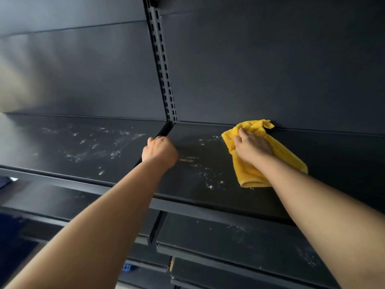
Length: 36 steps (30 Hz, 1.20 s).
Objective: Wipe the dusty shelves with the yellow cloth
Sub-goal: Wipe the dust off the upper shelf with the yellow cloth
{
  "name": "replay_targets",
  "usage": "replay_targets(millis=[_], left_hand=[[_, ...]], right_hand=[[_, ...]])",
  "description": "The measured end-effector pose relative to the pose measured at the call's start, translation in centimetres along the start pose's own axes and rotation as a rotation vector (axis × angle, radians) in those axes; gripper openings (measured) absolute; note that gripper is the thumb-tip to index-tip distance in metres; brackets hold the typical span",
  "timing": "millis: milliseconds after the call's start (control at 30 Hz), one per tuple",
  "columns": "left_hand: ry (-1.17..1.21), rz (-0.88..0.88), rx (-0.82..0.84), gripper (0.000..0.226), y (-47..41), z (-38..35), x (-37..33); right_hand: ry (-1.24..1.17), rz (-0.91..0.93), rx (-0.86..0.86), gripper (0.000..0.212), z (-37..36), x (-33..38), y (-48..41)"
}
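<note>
The yellow cloth (281, 161) lay rumpled at the back of the dusty shelf (333, 163). It looked soft and light, likely to bunch, and was best pressed mid-cloth. The right grip (253, 146) lay flat-fingered on it, while the left grip (159, 152) was fisted, apparently empty.

A dark back panel (83, 69) rose on the left, with a second dark panel (270, 69) to its right, and both showed faint horizontal seams. Between them ran a slotted upright (160, 59), leaning in the wide view, with two rows of small rectangular holes down its length. At its foot a black bracket (166, 129) reached forward. A pale glare (12, 84) washed the far left of the back panel. At the left edge lay a blue item (4, 182) with a small white bit (13, 179) just beside it; neither could be identified. Lower down was a blurred dark blue mass (12, 236). Near the bottom sat a small bright blue piece (127, 267).
</note>
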<state>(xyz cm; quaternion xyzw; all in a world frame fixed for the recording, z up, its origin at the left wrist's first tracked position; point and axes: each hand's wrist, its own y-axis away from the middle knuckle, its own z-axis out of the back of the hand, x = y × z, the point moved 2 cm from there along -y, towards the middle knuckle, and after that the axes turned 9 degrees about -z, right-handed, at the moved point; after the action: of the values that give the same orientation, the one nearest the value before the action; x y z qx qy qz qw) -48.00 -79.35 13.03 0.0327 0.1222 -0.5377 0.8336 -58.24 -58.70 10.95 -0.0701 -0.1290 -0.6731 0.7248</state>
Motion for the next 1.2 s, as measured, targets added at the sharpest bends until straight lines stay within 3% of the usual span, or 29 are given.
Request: replay_targets(millis=[167, 433, 533, 933, 1200], left_hand=[[0.086, 0.022, 0.046, 0.041, -0.3, 0.0, 2.5], [0.207, -0.024, -0.087, 0.037, 0.8, -0.1, 3.6], [0.248, -0.01, -0.127, 0.025, 0.7, 0.5, 3.8], [0.315, -0.006, -0.167, 0.029, 3.5, 0.0, -0.1], [0.166, -0.032, -0.022, 0.024, 8.4, -0.6, -3.3]], right_hand=[[0.0, 0.131, 0.042, 0.058, -1.4, 4.4, 0.4], [-0.015, 0.321, 0.104, 0.055, -3.5, 10.8, 2.1], [-0.038, 0.396, 0.134, 0.056, -3.8, 11.6, 4.2], [-0.059, 0.429, 0.028, 0.047, -2.9, 6.0, 10.5], [0.014, 0.292, -0.01, 0.048, -1.0, -2.2, 12.2]])
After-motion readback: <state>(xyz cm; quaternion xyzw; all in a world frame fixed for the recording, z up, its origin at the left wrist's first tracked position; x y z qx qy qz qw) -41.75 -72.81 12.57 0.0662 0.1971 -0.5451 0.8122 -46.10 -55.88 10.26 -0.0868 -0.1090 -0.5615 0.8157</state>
